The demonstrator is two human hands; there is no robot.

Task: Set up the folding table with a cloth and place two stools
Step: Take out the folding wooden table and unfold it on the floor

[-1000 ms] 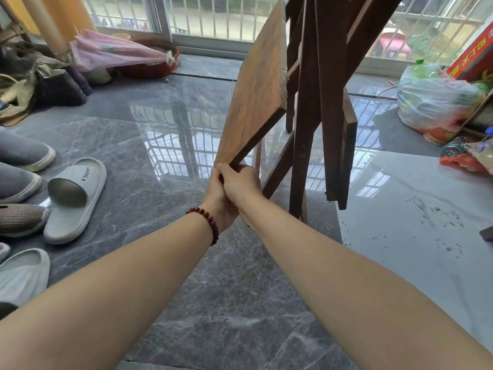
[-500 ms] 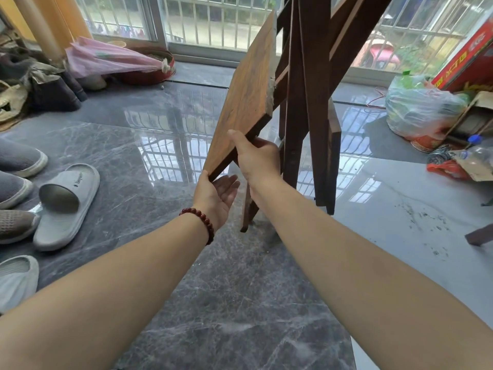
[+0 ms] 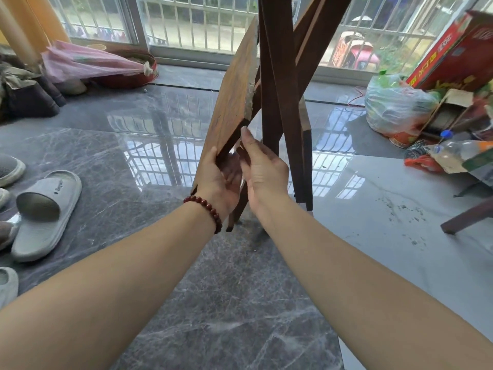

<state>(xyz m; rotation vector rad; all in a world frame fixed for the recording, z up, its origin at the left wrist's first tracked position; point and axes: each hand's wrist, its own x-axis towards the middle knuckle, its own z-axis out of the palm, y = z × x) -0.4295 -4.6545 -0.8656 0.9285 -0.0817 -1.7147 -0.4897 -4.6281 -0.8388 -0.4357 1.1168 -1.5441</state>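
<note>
The folding table stands half-folded on the grey marble floor, its brown wooden tabletop (image 3: 232, 102) hanging steeply tilted beside the dark crossed legs (image 3: 277, 76). My left hand (image 3: 221, 180), with a red bead bracelet at the wrist, grips the tabletop's lower edge, thumb on the top face and fingers beneath. My right hand (image 3: 264, 169) is just right of it, fingers fairly straight, index fingertip touching the lower corner of the tabletop. No cloth is in view. A dark wooden leg (image 3: 466, 217) pokes in at the right edge; I cannot tell what it belongs to.
Grey slippers (image 3: 45, 212) and shoes line the left edge. A pink umbrella (image 3: 88, 62) and a red basin lie by the barred window. At the right sit a filled plastic bag (image 3: 394, 108), a red box (image 3: 458, 52) and bottles.
Both hands held the tabletop's lower corner together, then the right hand shifted up the edge. Now the left hand grips the edge and the right hand's grip has loosened to a touch.
</note>
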